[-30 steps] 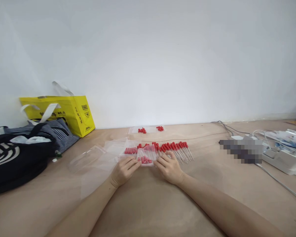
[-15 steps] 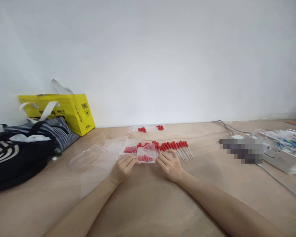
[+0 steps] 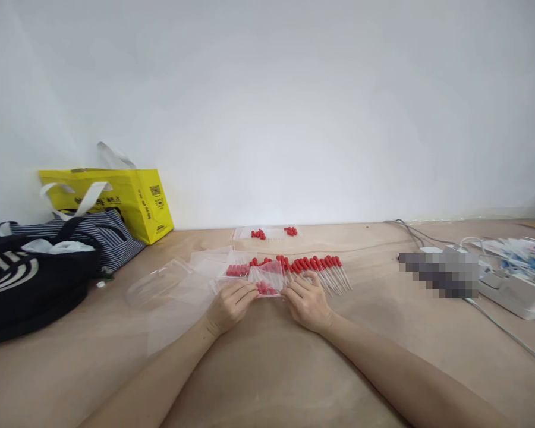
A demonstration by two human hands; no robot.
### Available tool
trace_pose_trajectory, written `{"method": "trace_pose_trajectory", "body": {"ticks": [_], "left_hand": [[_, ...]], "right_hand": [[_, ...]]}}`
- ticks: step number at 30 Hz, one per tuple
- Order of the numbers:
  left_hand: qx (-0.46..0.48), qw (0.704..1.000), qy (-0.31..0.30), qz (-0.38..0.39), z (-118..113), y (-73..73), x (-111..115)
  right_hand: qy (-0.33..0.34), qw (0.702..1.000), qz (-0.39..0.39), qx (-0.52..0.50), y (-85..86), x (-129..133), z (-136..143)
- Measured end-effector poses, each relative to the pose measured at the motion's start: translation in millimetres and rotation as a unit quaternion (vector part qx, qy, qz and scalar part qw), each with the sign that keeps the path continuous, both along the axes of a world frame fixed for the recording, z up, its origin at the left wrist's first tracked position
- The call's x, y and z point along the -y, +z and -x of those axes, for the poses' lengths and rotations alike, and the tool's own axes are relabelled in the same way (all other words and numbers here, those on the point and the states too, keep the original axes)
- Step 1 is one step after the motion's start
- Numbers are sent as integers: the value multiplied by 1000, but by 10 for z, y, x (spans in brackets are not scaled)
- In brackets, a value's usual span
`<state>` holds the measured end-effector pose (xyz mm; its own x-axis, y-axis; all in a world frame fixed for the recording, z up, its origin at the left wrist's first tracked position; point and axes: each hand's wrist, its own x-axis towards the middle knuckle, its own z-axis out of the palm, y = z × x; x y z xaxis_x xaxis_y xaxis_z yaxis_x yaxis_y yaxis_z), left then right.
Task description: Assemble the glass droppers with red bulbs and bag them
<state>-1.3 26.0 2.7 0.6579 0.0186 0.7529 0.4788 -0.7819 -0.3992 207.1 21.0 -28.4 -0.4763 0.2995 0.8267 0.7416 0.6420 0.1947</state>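
Observation:
A small clear plastic bag (image 3: 267,273) with several red pieces in its lower part lies between my hands. My left hand (image 3: 232,304) pinches the bag's near left edge, fingers closed and partly over the red pieces. At the near right corner, the closed fingers of my right hand (image 3: 309,302) grip the same bag. Just beyond them, droppers (image 3: 321,266) with red bulbs and thin pale stems lie side by side in a row. More red bulbs (image 3: 238,270) show to the left of the bag, their stems hidden or hard to make out.
Flat clear bags (image 3: 173,303) spread over the table at left. Near the wall lies a clear bag with red bulbs (image 3: 258,235). A yellow bag (image 3: 154,205), striped bag and black bag (image 3: 35,291) stand far left. A white power strip (image 3: 512,291) with cables is at right.
My left hand has slid a little to the right along the bag's near edge and now covers some of the red pieces. My right hand has hardly moved.

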Motion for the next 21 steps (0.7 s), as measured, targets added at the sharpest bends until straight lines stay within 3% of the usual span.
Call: {"method": "trace_pose_trajectory", "body": {"ticks": [14, 21], "left_hand": [[14, 1000, -13, 20, 5, -2, -17], [-26, 999, -23, 0, 11, -26, -31]], "right_hand": [[6, 1000, -9, 17, 29, 8, 8], [14, 1000, 1, 18, 67, 42, 7]]}}
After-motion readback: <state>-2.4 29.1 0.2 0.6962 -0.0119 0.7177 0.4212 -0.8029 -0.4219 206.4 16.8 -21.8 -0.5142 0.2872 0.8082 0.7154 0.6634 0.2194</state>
